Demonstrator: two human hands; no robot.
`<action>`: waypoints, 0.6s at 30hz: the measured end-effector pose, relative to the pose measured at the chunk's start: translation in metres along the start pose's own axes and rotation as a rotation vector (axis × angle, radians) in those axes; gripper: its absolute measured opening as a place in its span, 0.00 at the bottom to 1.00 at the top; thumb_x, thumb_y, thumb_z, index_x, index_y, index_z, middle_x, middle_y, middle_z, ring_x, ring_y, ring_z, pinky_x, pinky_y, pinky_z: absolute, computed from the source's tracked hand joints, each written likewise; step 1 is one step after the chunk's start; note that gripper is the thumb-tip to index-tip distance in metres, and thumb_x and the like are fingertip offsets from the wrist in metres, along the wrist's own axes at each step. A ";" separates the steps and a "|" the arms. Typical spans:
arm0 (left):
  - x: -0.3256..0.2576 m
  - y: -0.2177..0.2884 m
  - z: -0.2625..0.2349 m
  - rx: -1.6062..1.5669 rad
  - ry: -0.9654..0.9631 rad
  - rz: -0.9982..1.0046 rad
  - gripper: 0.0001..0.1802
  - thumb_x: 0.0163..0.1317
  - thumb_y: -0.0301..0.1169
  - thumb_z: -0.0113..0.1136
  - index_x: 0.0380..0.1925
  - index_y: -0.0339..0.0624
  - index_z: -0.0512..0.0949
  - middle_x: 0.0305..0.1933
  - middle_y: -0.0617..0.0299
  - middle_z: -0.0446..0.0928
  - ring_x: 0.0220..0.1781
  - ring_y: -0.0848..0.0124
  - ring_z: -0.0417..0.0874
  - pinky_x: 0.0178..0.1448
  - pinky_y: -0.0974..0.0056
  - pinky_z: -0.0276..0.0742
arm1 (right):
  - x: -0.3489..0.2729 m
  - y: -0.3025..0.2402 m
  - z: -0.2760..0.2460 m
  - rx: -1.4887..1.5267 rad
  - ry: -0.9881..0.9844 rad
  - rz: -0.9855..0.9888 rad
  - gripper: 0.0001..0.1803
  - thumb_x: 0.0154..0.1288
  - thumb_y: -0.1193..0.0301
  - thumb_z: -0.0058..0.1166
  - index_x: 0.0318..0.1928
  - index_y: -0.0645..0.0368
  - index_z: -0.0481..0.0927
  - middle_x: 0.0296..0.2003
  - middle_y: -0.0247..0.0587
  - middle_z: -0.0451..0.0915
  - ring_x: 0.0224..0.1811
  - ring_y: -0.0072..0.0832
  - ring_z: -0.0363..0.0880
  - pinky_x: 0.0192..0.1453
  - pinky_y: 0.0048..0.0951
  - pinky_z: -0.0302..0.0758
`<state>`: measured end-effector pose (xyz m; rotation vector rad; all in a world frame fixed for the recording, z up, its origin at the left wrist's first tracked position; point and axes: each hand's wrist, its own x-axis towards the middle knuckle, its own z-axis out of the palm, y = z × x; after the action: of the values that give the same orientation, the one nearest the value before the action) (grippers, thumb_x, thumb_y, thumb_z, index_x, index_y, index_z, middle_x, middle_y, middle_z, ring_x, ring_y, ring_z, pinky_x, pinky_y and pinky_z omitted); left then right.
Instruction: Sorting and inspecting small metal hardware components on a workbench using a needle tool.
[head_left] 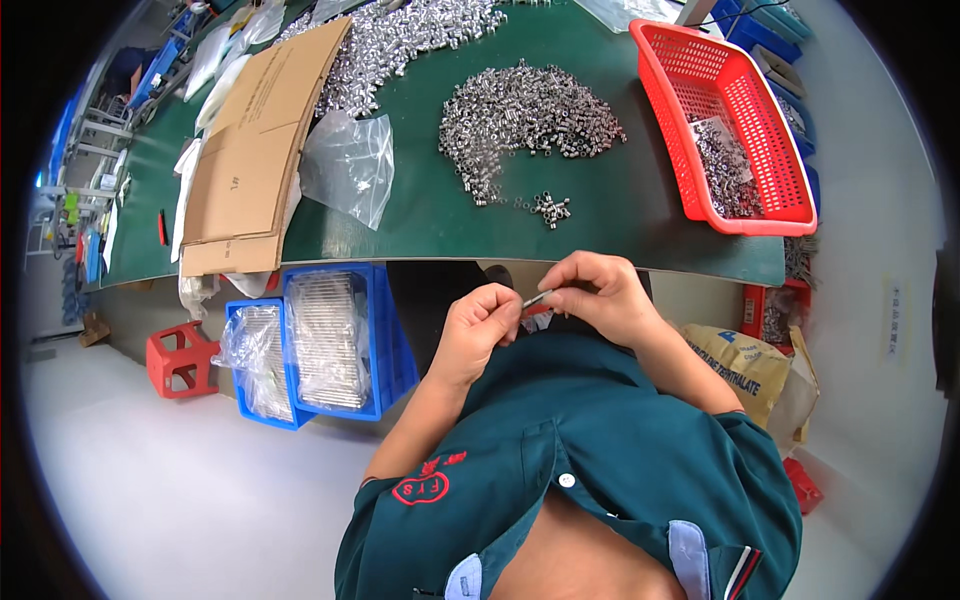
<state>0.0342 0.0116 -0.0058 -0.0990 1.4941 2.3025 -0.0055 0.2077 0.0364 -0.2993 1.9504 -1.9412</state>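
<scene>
My left hand (483,322) and my right hand (597,293) meet just below the front edge of the green table (420,215). Between their fingertips they pinch a thin metal rod (538,298), which looks threaded with small metal pieces. A heap of small shiny metal sleeves (527,115) lies on the table ahead of my hands. A few loose sleeves (550,207) sit nearer the table's edge.
A red plastic basket (735,120) with metal parts stands at the right. Flat cardboard (255,150) and a clear plastic bag (350,165) lie at the left. Blue crates (330,340) of bagged parts and a red stool (180,358) stand on the floor.
</scene>
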 end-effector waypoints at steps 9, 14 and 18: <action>0.004 0.002 0.004 -0.053 0.008 0.012 0.08 0.64 0.30 0.54 0.30 0.37 0.74 0.20 0.66 0.70 0.21 0.79 0.67 0.27 0.75 0.62 | 0.009 0.004 -0.003 -0.334 0.139 -0.182 0.13 0.54 0.82 0.57 0.42 0.63 0.79 0.29 0.35 0.78 0.30 0.17 0.77 0.35 0.20 0.74; 0.004 0.002 0.000 -0.049 0.060 0.023 0.08 0.65 0.30 0.54 0.30 0.36 0.73 0.20 0.66 0.70 0.21 0.80 0.66 0.27 0.75 0.61 | 0.032 0.015 -0.017 -0.784 0.309 -0.425 0.10 0.50 0.78 0.59 0.37 0.59 0.80 0.30 0.41 0.77 0.32 0.39 0.78 0.35 0.33 0.76; 0.003 0.001 -0.002 -0.037 0.084 0.033 0.08 0.65 0.30 0.53 0.30 0.36 0.73 0.20 0.67 0.70 0.21 0.80 0.66 0.27 0.75 0.61 | 0.038 0.020 -0.016 -0.923 0.332 -0.543 0.10 0.47 0.78 0.61 0.33 0.58 0.79 0.29 0.39 0.76 0.33 0.37 0.78 0.35 0.34 0.76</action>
<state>0.0306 0.0104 -0.0062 -0.1840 1.5045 2.3798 -0.0445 0.2075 0.0122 -0.8564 3.1589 -1.2253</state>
